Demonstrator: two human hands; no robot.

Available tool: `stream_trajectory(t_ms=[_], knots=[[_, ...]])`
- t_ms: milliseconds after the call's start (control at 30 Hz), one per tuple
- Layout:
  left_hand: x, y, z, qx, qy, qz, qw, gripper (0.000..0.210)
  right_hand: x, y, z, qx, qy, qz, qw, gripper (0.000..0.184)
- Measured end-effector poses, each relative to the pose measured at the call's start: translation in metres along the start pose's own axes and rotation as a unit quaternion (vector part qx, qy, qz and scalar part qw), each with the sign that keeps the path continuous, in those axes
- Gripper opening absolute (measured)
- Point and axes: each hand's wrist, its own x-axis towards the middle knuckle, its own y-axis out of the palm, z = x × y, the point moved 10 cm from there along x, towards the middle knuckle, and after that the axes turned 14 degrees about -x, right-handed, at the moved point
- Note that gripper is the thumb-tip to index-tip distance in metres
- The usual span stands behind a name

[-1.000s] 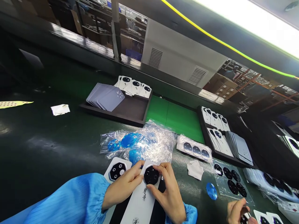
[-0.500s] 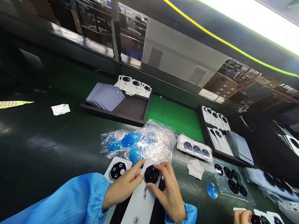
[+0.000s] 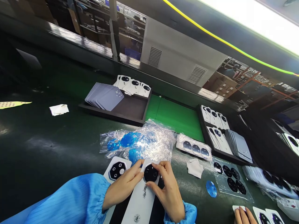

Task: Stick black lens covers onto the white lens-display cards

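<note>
A long white phone back panel [image 3: 137,199] with black lettering stands in front of me. My left hand [image 3: 126,183] grips its left edge near the top, thumb on the face. At the panel's top is a round black camera lens cover [image 3: 150,173]. My right hand [image 3: 169,194] pinches around this cover, index finger at its upper right rim and thumb below it. Partly behind my left hand lies a second white phone panel [image 3: 116,161] with a black lens area. Crumpled clear plastic film with blue round stickers [image 3: 129,139] lies just beyond my hands.
A black tray [image 3: 130,109] holds grey and white panels; another tray [image 3: 219,152] stands at right. Bagged lens covers [image 3: 196,148], a clear sheet of black covers [image 3: 230,179], a white cloth [image 3: 195,168] and a blue disc [image 3: 211,189] lie rightward. A co-worker's hand [image 3: 244,215] is at lower right.
My hands keep nearly the same hold on the panel and lens cover. At lower right, the co-worker's hand has shifted, and the black cover beside its fingers no longer shows there.
</note>
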Motion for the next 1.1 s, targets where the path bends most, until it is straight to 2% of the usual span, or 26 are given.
stream_trajectory(t_ms=[133,333,433,500,600,733,867,1000,1100], knots=[[-0.001,-0.004,-0.002,0.0,0.016,-0.029,0.999,0.042,0.001,0.0,0.003,-0.022,-0.007,-0.005,1.0,0.059],[-0.002,-0.011,0.005,0.031,-0.019,-0.08,0.996,0.056,0.002,0.0,0.01,-0.074,0.0,-0.023,0.997,0.064],[0.001,-0.009,0.003,0.03,0.0,-0.07,0.997,0.048,0.001,-0.001,0.014,-0.089,-0.007,-0.048,0.995,0.064],[0.003,-0.007,0.003,0.016,0.02,-0.054,0.998,0.042,0.0,-0.004,0.017,-0.087,-0.017,-0.074,0.993,0.057],[0.007,-0.011,0.008,-0.001,0.019,-0.061,0.998,0.043,-0.002,-0.013,0.023,-0.075,-0.042,-0.119,0.989,0.041],[0.008,-0.017,0.015,-0.004,0.001,-0.078,0.997,0.048,-0.005,-0.022,0.028,-0.059,-0.064,-0.16,0.983,0.037],[0.005,-0.018,0.005,-0.018,0.02,-0.092,0.995,0.049,-0.006,-0.024,0.032,-0.063,-0.077,-0.172,0.98,0.04],[0.002,-0.014,-0.004,-0.029,0.032,-0.074,0.996,0.049,-0.005,-0.024,0.032,-0.066,-0.074,-0.171,0.98,0.043],[0.001,-0.018,-0.006,-0.035,0.038,-0.095,0.994,0.051,-0.006,-0.027,0.03,-0.048,-0.07,-0.178,0.98,0.039]])
